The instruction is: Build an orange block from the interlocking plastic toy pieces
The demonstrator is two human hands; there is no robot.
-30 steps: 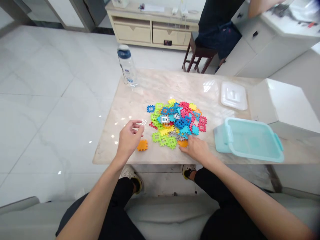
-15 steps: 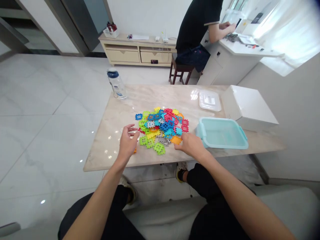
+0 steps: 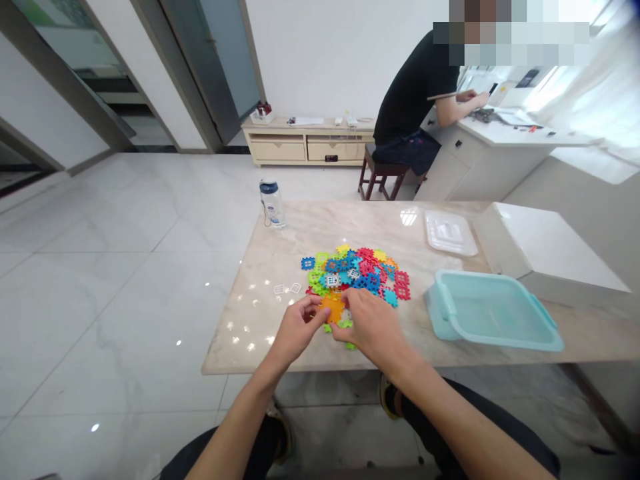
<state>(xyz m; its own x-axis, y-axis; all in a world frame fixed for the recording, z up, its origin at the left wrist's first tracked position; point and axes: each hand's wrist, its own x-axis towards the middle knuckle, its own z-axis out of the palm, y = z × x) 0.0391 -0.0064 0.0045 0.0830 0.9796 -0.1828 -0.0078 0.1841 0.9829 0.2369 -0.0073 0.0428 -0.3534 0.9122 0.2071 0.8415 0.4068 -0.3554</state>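
An orange square building tile with toothed edges is raised in front of a heap of interlocking plastic tiles. My left hand pinches its left edge between thumb and fingers. On the opposite side, my right hand grips the right edge, its fingertips partly hidden. The heap mixes green, blue, red, yellow and turquoise pieces, some with window cut-outs. Part of it lies behind my hands. Two small white window frames lie left of the heap, near my left hand.
A turquoise plastic tub stands right of the heap, beside a white box. Behind it lies a clear lid. A water bottle stands at the far left table corner. Another person sits at a white desk beyond.
My right hand has brought the orange tile left from the heap's edge. My left hand has moved in and closed on it. The view has shifted, so the table appears lower and further right.
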